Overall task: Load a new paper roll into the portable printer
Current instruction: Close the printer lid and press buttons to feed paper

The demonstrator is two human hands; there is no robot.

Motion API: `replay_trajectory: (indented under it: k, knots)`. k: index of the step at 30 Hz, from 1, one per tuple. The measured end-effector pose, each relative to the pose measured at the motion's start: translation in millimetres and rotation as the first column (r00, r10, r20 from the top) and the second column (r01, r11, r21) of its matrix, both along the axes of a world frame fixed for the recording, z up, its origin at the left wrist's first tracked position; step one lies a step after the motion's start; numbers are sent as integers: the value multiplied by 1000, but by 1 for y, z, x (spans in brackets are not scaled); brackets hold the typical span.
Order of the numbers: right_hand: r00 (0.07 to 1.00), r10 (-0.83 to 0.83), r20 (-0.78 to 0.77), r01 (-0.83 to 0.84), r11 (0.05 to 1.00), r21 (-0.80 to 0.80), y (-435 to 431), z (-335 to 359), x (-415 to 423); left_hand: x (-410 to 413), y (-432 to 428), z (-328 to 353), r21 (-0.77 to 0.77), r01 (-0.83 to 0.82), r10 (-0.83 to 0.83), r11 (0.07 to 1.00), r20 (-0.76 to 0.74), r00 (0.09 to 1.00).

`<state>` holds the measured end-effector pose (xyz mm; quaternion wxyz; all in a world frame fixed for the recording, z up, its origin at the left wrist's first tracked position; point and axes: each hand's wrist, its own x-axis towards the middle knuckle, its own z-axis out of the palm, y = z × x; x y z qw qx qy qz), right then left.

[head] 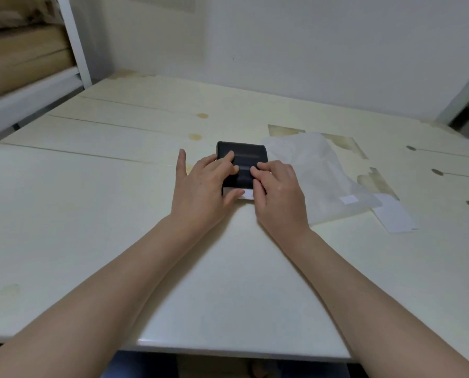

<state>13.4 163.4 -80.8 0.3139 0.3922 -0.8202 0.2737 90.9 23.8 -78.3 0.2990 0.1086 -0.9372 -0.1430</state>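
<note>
A small black portable printer [248, 154] lies flat on the white table [91, 214], its lid down. A short strip of white paper [247, 194] sticks out of its near edge. My left hand [200, 186] grips the printer's left side, fingers spread over the top and thumb at the near edge by the paper. My right hand [278, 192] rests on the right side, its fingertips pressing on the middle of the lid. The paper roll itself is hidden.
A translucent white plastic bag [320, 173] lies just right of the printer, touching my right hand. A white card [394, 216] sits beyond the bag. Stains and knots mark the table's right part. Shelves with brown packages [23, 55] stand at the far left.
</note>
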Motion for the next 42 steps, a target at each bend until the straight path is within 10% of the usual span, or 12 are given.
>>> replay_trajectory:
  k: [6, 11, 15, 25, 32, 37, 42]
  knots:
    - [999, 0, 35, 2, 999, -52, -9, 9, -1, -4, 9, 4, 408, -63, 143, 911, -169, 975]
    - [929, -109, 354, 90, 993, 71, -20, 25, -31, -8, -1, 10, 412, -366, 271, 834, 271, 924]
    - [911, -195, 363, 96, 957, 274, -32, 32, -45, -6, -6, 11, 494, -285, 168, 821, 267, 949]
    - [789, 107, 605, 19, 980, -198, -14, 51, -38, 7, -9, 15, 546, -103, -15, 831, 208, 978]
    - [636, 209, 743, 55, 948, -313, -1, 52, -43, -1, -3, 15, 453, -226, 138, 863, 219, 966]
    - [592, 347, 728, 212, 804, -556, -6, 47, -39, -1, 16, 28, 916, 4, 18, 401, -12, 1000]
    - [363, 659, 659, 277, 598, -752, -9, 42, -36, -24, 38, 34, 975, 205, 3, 83, -206, 979]
